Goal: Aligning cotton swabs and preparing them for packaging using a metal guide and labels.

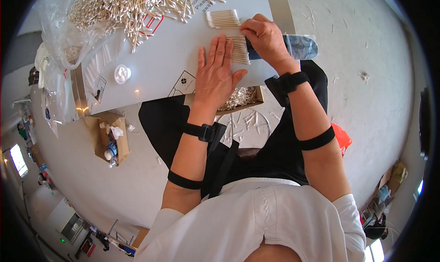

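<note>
My left hand (214, 67) lies flat on the grey tabletop, its fingers stretched out and the fingertips against the left side of a neat row of cotton swabs (240, 52). Curled in a pinch, my right hand (266, 38) is at the upper right end of that row; whatever its fingertips hold is hidden. Just beyond both hands lies a second lined-up row of cotton swabs (222, 19). A big loose heap of cotton swabs (123, 7) covers the far left of the table.
A small round white container (122, 74) stands on the table's left, near clear plastic bags (59, 37). A dark plastic packet (300, 46) sticks out past the right edge. Below the near edge is a box of swabs (243, 97); a cardboard box (107, 136) holds litter.
</note>
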`<state>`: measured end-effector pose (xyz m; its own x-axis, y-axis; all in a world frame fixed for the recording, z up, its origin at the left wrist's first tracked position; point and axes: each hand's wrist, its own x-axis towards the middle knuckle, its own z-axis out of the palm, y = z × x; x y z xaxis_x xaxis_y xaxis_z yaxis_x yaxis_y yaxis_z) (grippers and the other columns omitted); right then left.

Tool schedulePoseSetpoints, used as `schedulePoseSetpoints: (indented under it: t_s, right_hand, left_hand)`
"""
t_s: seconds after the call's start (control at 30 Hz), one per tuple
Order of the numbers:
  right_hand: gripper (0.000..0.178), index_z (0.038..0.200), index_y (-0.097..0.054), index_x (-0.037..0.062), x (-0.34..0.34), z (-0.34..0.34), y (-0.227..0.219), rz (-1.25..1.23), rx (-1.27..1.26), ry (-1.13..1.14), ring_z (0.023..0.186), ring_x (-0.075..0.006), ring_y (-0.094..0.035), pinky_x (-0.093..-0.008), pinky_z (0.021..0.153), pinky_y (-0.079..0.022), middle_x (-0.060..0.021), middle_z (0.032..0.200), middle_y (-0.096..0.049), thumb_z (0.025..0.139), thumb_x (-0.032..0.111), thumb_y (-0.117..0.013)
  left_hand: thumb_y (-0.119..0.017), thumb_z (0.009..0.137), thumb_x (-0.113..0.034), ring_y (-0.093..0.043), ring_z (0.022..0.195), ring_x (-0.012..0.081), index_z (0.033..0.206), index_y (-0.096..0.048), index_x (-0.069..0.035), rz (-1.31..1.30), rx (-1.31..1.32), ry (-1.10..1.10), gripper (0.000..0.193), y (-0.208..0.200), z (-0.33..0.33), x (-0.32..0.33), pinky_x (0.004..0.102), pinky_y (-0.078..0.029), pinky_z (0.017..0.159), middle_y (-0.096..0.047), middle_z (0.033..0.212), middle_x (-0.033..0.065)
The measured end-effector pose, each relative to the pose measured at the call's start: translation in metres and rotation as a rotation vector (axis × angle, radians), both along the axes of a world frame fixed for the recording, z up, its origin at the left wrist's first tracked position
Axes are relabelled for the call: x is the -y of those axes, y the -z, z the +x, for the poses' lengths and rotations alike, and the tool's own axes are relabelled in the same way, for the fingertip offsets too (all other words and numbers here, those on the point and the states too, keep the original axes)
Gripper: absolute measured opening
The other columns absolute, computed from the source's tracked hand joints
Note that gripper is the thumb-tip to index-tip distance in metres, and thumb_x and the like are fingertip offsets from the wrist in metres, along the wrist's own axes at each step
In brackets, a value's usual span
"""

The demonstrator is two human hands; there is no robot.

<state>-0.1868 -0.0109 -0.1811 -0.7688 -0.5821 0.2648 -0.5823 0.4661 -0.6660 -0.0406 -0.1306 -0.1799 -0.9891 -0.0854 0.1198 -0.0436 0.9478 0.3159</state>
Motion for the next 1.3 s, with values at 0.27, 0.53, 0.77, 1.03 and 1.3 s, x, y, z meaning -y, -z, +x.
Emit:
schedulePoseSetpoints:
  t_s: [0.27, 0.53, 0.77, 1.03, 1.3]
  right_hand:
    - [0.015, 0.100, -0.068, 0.0033, 0.002, 0.031, -0.001, -0.507, 0.270, 0.275, 0.083, -0.0200, -0.065, -0.0298, 0.076, -0.052, -0.0092, 0.091, -0.065, 0.092, 0.011, -0.058]
    - [0.035, 0.127, -0.055, -0.0029, 0.023, 0.069, 0.015, -0.915, 0.528, 0.338, 0.119, -0.0190, -0.054, -0.0315, 0.104, -0.042, -0.0125, 0.126, -0.058, 0.102, 0.020, -0.047]
    - [0.034, 0.126, -0.055, -0.0041, 0.021, 0.067, 0.014, -0.940, 0.551, 0.346, 0.118, -0.0198, -0.054, -0.0318, 0.106, -0.042, -0.0131, 0.126, -0.058, 0.102, 0.019, -0.046]
    - [0.034, 0.125, -0.056, -0.0043, -0.008, 0.048, 0.011, -0.951, 0.543, 0.374, 0.117, -0.0199, -0.056, -0.0309, 0.105, -0.042, -0.0133, 0.126, -0.058, 0.102, 0.020, -0.047]
    - [0.029, 0.120, -0.059, -0.0036, -0.045, 0.023, 0.006, -0.850, 0.500, 0.335, 0.109, -0.0158, -0.057, -0.0279, 0.098, -0.044, -0.0103, 0.121, -0.060, 0.099, 0.015, -0.052]
  left_hand:
    - [-0.058, 0.093, -0.033, -0.033, 0.138, 0.0319, 0.143, -0.036, 0.001, 0.189, -0.169, -0.051, 0.064, 0.003, -0.002, 0.004, 0.0475, -0.023, 0.114, -0.035, 0.148, 0.0187]
    - [-0.044, 0.103, -0.025, -0.047, 0.123, 0.0188, 0.129, -0.052, 0.002, 1.237, -0.578, -0.341, 0.038, 0.009, -0.036, 0.003, 0.0350, -0.036, 0.106, -0.054, 0.130, 0.0099]
    - [-0.040, 0.103, -0.036, -0.051, 0.118, 0.0232, 0.126, -0.053, 0.004, 1.292, -0.551, -0.335, 0.048, 0.009, -0.041, -0.014, 0.0367, -0.037, 0.105, -0.055, 0.127, 0.0143]
    - [-0.042, 0.101, -0.040, -0.052, 0.114, 0.0227, 0.124, -0.054, 0.005, 1.369, -0.594, -0.336, 0.052, 0.011, -0.057, -0.049, 0.0365, -0.038, 0.103, -0.057, 0.123, 0.0153]
    - [-0.044, 0.102, -0.034, -0.053, 0.113, 0.0207, 0.124, -0.056, 0.003, 1.385, -0.595, -0.264, 0.044, 0.012, -0.070, -0.065, 0.0360, -0.040, 0.102, -0.058, 0.123, 0.0124]
